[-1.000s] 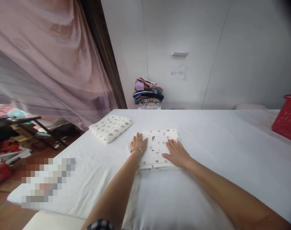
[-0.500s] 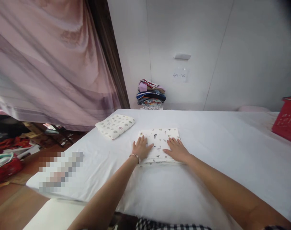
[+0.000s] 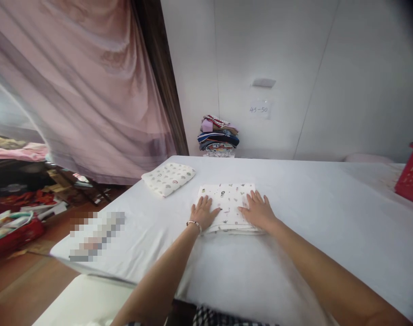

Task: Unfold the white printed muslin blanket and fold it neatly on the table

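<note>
A folded white cloth with small printed figures (image 3: 228, 199) lies on the white sheet of the bed (image 3: 295, 253). My left hand (image 3: 203, 212), a bracelet on its wrist, rests flat on the cloth's left near corner with fingers spread. Flat on the right near part lies my right hand (image 3: 258, 209), fingers stretched out. Neither hand grips anything. A second folded cloth with a leaf print (image 3: 168, 178) lies apart to the far left.
A stack of folded coloured clothes (image 3: 218, 135) stands against the far wall under a label reading 45-50. A red basket (image 3: 410, 174) sits at the right edge. A pink curtain (image 3: 80, 86) hangs at left; clutter covers the floor there.
My left hand has slid from the cloth's left edge inward and nearer; my right hand stays flat on the cloth, shifted slightly. The camera has drifted left.
</note>
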`<state>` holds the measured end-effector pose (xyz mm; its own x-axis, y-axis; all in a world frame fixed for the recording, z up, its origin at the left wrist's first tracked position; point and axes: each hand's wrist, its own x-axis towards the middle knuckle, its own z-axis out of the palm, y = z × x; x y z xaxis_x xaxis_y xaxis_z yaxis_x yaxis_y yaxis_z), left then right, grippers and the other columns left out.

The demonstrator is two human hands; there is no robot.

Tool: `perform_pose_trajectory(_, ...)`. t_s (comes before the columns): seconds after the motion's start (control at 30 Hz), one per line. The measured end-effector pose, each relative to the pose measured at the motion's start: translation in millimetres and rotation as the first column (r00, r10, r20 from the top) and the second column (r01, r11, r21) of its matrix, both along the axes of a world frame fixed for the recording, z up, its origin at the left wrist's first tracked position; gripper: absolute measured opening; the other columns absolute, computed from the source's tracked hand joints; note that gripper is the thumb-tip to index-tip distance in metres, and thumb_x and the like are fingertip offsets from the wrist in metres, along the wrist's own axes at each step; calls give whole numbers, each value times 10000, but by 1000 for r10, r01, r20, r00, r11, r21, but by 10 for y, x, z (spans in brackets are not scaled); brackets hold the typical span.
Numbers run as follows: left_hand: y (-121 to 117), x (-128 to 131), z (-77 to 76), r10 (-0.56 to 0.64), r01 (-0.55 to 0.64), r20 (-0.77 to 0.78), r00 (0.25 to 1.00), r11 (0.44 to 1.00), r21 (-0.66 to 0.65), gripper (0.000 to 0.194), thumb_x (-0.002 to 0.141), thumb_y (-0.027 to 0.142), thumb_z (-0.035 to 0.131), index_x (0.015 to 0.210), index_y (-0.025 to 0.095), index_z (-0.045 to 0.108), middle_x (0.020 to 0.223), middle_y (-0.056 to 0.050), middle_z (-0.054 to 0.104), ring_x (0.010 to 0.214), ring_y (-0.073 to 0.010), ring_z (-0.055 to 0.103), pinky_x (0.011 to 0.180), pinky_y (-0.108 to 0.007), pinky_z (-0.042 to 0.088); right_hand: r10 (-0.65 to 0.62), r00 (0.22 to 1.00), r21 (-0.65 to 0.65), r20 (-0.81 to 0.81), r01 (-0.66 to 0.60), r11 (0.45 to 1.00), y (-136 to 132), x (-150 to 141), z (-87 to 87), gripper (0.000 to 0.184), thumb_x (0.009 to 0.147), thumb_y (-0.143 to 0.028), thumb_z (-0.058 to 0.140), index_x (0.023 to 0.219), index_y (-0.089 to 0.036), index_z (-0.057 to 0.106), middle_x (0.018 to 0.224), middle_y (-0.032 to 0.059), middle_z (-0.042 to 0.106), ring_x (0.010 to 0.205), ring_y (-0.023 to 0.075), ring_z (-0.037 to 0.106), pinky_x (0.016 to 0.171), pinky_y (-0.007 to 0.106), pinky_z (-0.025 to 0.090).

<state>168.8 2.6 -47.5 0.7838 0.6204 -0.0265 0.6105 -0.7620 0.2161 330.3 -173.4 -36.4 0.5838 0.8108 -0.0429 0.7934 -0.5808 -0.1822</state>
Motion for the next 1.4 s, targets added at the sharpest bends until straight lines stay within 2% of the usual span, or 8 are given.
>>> perform_pose_trajectory(0.23,4,-6,0,4,-2,41,999,999,-51,705,812,657,268,1382,243,306,1519,-49,147,1393,-251,64,1089,-532,115,56,998,-6,-40,-56,998,5,-34,-160,798,843,-662,173,1421,-119,256,1516,92,103,1384,241,-1,1080,425,78)
perform_pose_trajectory(0.37,37,-18,38,70,-39,154,986,980,-194,639,808,602,379,1346,256,368,1513,-36,176,1394,-226,78,1108,-484,106,62,996,17,-63,-61,998,-12,-11,-139,773,845,-660,176,1405,-138,285,1515,83,115,1385,238,1,1078,424,90)
perform_pose_trajectory(0.57,220,-105,139,378,-254,250,891,873,-416,598,820,484,437,1321,160,397,1450,-137,319,1322,-243,313,1074,-372,260,5,995,18,-97,-3,1000,48,-69,121,777,857,-636,164,1442,-126,205,1519,104,72,1385,254,3,1087,438,34)
perform_pose_trajectory(0.7,388,-140,187,505,-327,217,835,774,-542,596,775,456,525,1256,111,456,1310,-178,500,1203,-283,473,986,-373,375,103,993,52,-60,-100,994,153,-175,71,804,853,-644,169,1451,-107,168,1522,98,24,1385,239,-38,1094,394,13)
perform_pose_trajectory(0.9,476,-164,259,513,-194,146,846,550,-812,434,718,497,596,962,140,629,1002,-127,691,913,-252,652,760,-321,533,160,979,9,-128,-160,987,184,-155,-130,819,843,-669,116,1443,-120,217,1519,101,76,1385,255,-6,1091,410,25)
perform_pose_trajectory(1.1,462,-185,268,545,-105,130,828,379,-920,393,694,455,645,941,149,635,954,-118,705,872,-235,665,752,-323,556,114,985,117,-128,-99,988,489,-141,167,687,880,-534,230,1437,-131,221,1524,84,44,1386,236,-5,1091,386,60)
perform_pose_trajectory(1.2,455,-168,265,557,-88,128,820,344,-935,350,689,425,650,900,146,648,888,-119,714,848,-247,670,759,-344,556,106,991,211,-76,-88,974,694,-202,149,630,896,-436,238,1437,-112,210,1523,81,63,1386,213,27,1091,351,65)
perform_pose_trajectory(1.4,375,-92,382,576,-33,209,790,381,-924,321,693,357,647,947,165,608,907,-85,711,846,-235,667,757,-339,549,105,991,60,-78,-100,993,799,-236,-178,615,904,-413,199,1422,-87,262,1508,105,147,1380,246,56,1086,412,27)
